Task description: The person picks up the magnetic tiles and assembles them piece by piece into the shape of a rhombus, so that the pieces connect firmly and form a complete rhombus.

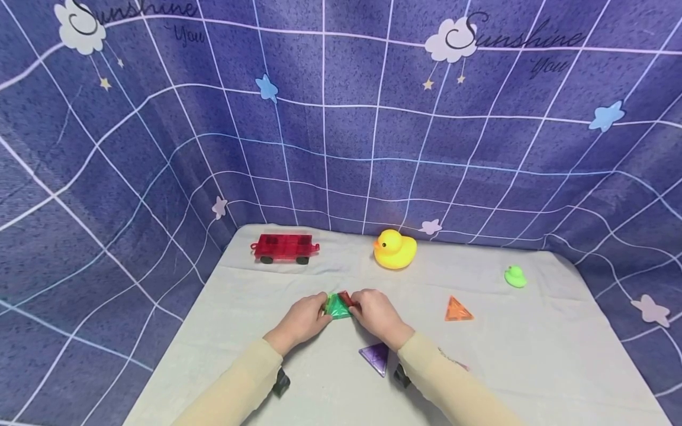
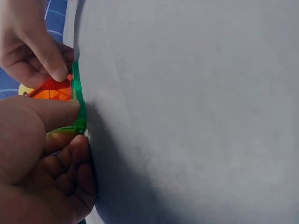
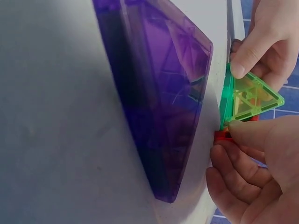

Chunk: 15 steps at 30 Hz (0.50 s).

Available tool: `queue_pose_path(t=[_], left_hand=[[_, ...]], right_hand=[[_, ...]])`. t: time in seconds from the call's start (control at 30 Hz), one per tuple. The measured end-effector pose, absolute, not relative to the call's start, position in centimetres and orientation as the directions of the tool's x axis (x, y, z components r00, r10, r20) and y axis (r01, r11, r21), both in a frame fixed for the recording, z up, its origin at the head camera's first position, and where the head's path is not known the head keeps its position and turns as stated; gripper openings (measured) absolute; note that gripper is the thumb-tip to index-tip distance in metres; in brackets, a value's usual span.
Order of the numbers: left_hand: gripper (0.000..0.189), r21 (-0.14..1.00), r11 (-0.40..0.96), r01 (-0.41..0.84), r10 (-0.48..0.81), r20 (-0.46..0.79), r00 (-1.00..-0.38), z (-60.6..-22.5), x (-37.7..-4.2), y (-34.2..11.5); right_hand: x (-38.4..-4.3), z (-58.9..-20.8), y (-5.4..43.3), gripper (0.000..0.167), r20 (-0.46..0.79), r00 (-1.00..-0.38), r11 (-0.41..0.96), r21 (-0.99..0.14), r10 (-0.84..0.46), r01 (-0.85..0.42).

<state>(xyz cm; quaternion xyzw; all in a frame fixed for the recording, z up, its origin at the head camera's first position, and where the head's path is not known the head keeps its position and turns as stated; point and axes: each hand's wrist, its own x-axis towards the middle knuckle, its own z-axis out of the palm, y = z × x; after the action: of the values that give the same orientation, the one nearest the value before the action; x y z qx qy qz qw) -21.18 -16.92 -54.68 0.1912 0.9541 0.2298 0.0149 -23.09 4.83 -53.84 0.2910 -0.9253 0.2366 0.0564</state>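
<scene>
A small group of translucent triangular magnetic tiles stands between both hands at mid-table. The green tile [image 1: 338, 306] faces the wearer in the head view. Against its left side is a lime tile [image 3: 254, 95], which my left hand [image 1: 302, 318] pinches near a corner. My right hand [image 1: 378, 313] pinches the red tile [image 2: 60, 85] on the right side, thumb on top and other fingers curled beneath. The tiles lean together at their edges, their far sides partly hidden by fingers. Closer to the wearer, a purple triangular tile [image 1: 376, 357] lies beside the right wrist.
A red wheeled toy car base [image 1: 285, 247] stands at the back left, and a yellow rubber duck [image 1: 395, 249] at the back middle. Toward the right are an orange triangular tile [image 1: 458, 310] and a small green duck [image 1: 515, 276]. A patterned blue curtain [image 1: 351, 130] hangs behind the table.
</scene>
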Motion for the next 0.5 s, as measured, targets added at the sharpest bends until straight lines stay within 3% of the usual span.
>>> queue_pose_path(t=[0.5], left_hand=[[0.019,0.438,0.822,0.363,0.379,0.054,-0.924,-54.81,-21.19,-16.87]], right_hand=[[-22.87,-54.15,4.80,0.015,0.278,-0.809,0.714,-0.381,-0.517,-0.587]])
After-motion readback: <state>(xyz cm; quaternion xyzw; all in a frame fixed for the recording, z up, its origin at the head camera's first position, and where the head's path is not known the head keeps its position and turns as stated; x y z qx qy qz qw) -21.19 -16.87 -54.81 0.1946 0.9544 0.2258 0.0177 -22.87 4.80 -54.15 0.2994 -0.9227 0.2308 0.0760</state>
